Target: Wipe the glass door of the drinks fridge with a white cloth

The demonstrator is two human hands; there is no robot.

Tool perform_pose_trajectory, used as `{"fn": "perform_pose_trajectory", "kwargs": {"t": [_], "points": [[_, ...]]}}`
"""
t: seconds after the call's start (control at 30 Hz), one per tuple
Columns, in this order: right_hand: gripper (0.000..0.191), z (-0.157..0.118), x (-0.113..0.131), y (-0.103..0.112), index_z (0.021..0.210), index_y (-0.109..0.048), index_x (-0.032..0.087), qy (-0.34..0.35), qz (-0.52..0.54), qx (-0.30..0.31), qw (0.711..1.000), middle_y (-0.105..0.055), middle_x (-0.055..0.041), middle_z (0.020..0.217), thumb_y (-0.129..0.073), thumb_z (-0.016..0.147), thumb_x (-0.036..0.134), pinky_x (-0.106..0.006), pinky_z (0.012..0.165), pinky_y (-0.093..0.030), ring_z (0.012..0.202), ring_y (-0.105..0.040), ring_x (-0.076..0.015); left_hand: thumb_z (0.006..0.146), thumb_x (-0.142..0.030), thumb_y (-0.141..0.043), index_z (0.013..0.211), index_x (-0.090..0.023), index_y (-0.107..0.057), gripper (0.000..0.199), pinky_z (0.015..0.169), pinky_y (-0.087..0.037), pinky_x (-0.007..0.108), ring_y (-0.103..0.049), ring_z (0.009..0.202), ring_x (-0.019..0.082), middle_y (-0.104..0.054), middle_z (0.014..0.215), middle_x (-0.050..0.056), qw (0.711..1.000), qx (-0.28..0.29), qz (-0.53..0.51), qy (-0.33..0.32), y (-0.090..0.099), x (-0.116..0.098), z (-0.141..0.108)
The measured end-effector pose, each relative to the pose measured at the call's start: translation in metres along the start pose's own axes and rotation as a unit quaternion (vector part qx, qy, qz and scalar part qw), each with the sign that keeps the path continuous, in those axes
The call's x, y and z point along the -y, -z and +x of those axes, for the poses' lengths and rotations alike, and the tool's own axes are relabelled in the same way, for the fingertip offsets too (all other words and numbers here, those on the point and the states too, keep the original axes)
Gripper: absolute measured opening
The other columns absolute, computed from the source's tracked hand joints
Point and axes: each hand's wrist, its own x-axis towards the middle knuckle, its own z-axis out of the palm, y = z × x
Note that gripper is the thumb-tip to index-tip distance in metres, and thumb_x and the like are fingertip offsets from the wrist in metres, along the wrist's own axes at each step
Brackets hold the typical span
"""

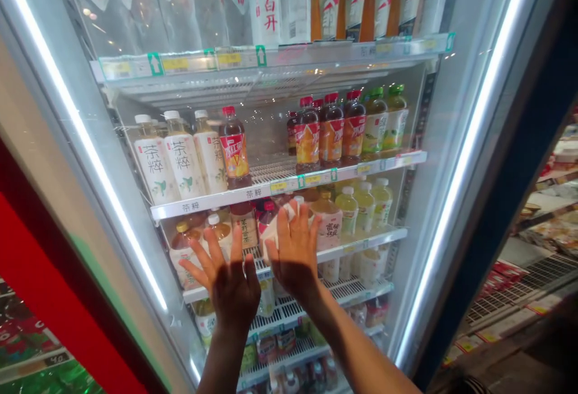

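Head view: two bare hands reach up in front of a lit drinks cooler, their backs toward the camera. The left hand (232, 288) is wide, its fingers and thumb spread apart, with no thing visible in its grasp. Its fingertips overlap a gold-capped bottle (183, 236) and a white-capped bottle (215, 225) in the picture — whether they touch, I cannot tell. The right hand (293, 255), a little higher, has its fingers extended; a pale item (270, 236) shows beside its thumb and partly behind the fingers, at the level of the shelf row below the red-capped drinks. The hand hides much of this item, so I cannot tell whether it is gripped. Just right of these fingers stands a brown bottle with a pale label (332, 226), then several yellowish bottles (347, 208). On the shelf above, white-labelled tea bottles (152, 168) stand at the left beside a red-capped bottle (235, 153); a gap separates it from more red-capped bottles (332, 135) and two green-capped ones (396, 120). Clear bottles (265, 8) and amber ones with dark caps (325, 3) fill the top — a bright light strip (463, 165) runs down the right side.
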Motion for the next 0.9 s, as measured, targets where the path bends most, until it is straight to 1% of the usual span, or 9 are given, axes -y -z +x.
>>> {"fn": "perform_pose_trajectory", "kwargs": {"t": [0.07,0.17,0.23,0.33,0.5,0.63,0.7,0.83,0.9], "points": [[0.084,0.011,-0.007,0.000,0.168,0.003,0.010,-0.006,-0.007,-0.010,1.000,-0.010,-0.0234,0.174,-0.047,0.103,0.031,-0.077,0.123,-0.020,0.162,0.003,-0.0392,0.097,-0.028,-0.060,0.156,-0.030,-0.047,0.061,0.119,-0.041,0.056,-0.053,0.142,0.034,-0.049,0.159,0.017,1.000,-0.009,0.022,-0.004,0.000,-0.012,0.006],[0.080,-0.001,-0.018,0.000,0.168,-0.004,0.009,0.007,-0.001,-0.008,1.000,-0.022,-0.0251,0.171,-0.045,0.103,0.030,-0.078,0.121,-0.025,0.162,-0.007,-0.0408,0.096,-0.019,-0.060,0.162,-0.035,-0.036,0.072,0.129,-0.020,0.063,-0.021,0.162,0.037,-0.025,0.174,0.012,0.998,-0.028,0.052,-0.008,-0.003,-0.032,0.011],[0.075,-0.020,-0.027,-0.001,0.167,-0.012,0.007,0.011,0.008,-0.011,1.000,-0.036,-0.0271,0.165,-0.044,0.103,0.030,-0.078,0.118,-0.031,0.160,-0.019,-0.0427,0.095,-0.017,-0.060,0.165,-0.037,-0.025,0.080,0.129,-0.003,0.069,0.001,0.165,0.038,-0.012,0.178,0.010,0.998,-0.039,0.048,-0.003,-0.009,-0.042,0.011],[0.071,-0.026,-0.048,0.001,0.166,-0.018,0.008,0.010,0.004,-0.012,1.000,-0.044,-0.0276,0.160,-0.043,0.104,0.033,-0.078,0.115,-0.035,0.157,-0.028,-0.0442,0.095,-0.018,-0.061,0.166,-0.039,-0.015,0.088,0.126,0.011,0.071,0.014,0.163,0.037,0.002,0.179,0.006,0.998,-0.043,0.035,-0.003,-0.020,-0.055,0.010],[0.076,-0.001,-0.088,0.013,0.168,-0.005,0.009,0.001,-0.009,0.011,1.000,-0.033,-0.0256,0.167,-0.040,0.105,0.030,-0.081,0.118,-0.026,0.161,-0.014,-0.0422,0.094,-0.017,-0.061,0.166,-0.040,-0.012,0.089,0.126,0.013,0.072,0.016,0.163,0.036,0.011,0.177,0.002,0.998,-0.041,0.036,-0.004,-0.040,-0.089,0.014],[0.078,-0.018,-0.120,0.022,0.167,-0.007,0.005,0.029,0.006,-0.015,0.999,-0.045,-0.0268,0.160,-0.046,0.103,0.025,-0.075,0.124,-0.022,0.162,-0.014,-0.0377,0.094,-0.017,-0.062,0.166,-0.041,-0.012,0.090,0.127,0.007,0.073,0.014,0.163,0.038,0.005,0.178,0.003,0.997,-0.058,0.045,-0.001,-0.060,-0.124,0.021],[0.079,-0.018,-0.142,0.027,0.167,-0.006,0.006,0.023,0.012,-0.014,1.000,-0.044,-0.0261,0.161,-0.047,0.103,0.024,-0.074,0.125,-0.018,0.163,-0.012,-0.0358,0.094,-0.017,-0.063,0.166,-0.040,-0.014,0.090,0.127,0.005,0.074,0.013,0.163,0.038,0.004,0.178,0.003,0.997,-0.061,0.054,-0.007,-0.071,-0.142,0.024],[0.076,0.003,-0.184,0.035,0.168,0.002,0.012,-0.009,0.012,-0.014,1.000,-0.025,-0.0231,0.171,-0.040,0.106,0.025,-0.080,0.122,-0.015,0.163,0.000,-0.0360,0.093,-0.016,-0.065,0.166,-0.041,-0.013,0.093,0.124,0.007,0.077,0.009,0.163,0.040,0.005,0.178,0.004,0.996,-0.062,0.069,-0.007,-0.095,-0.176,0.028],[0.076,0.004,-0.202,0.038,0.168,0.002,0.013,0.001,0.014,-0.024,1.000,-0.013,-0.0202,0.174,-0.039,0.106,0.025,-0.077,0.124,-0.012,0.163,0.002,-0.0351,0.092,-0.014,-0.065,0.165,-0.043,-0.013,0.095,0.124,0.005,0.078,0.007,0.163,0.040,0.004,0.178,0.005,0.995,-0.063,0.074,0.001,-0.107,-0.191,0.029]]}}
